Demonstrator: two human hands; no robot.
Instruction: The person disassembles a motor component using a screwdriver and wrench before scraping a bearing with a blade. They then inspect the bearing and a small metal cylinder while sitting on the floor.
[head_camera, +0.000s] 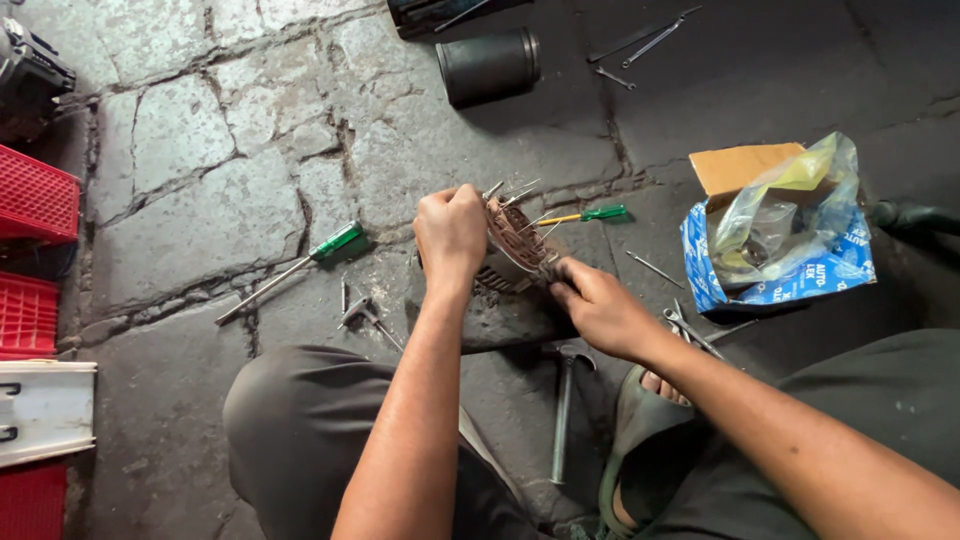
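A blue printed box (790, 270) lies at the right on the stone floor (200, 200), with a crumpled clear and yellow bag (785, 210) on it and a tan cardboard flap (740, 165) behind. Red crates (35, 200) are cut off at the left edge. The left hand (450, 235) is clamped on a round metal motor part (515, 248) at the centre; the right hand (595, 305) pinches its lower edge. The part's details are hard to make out.
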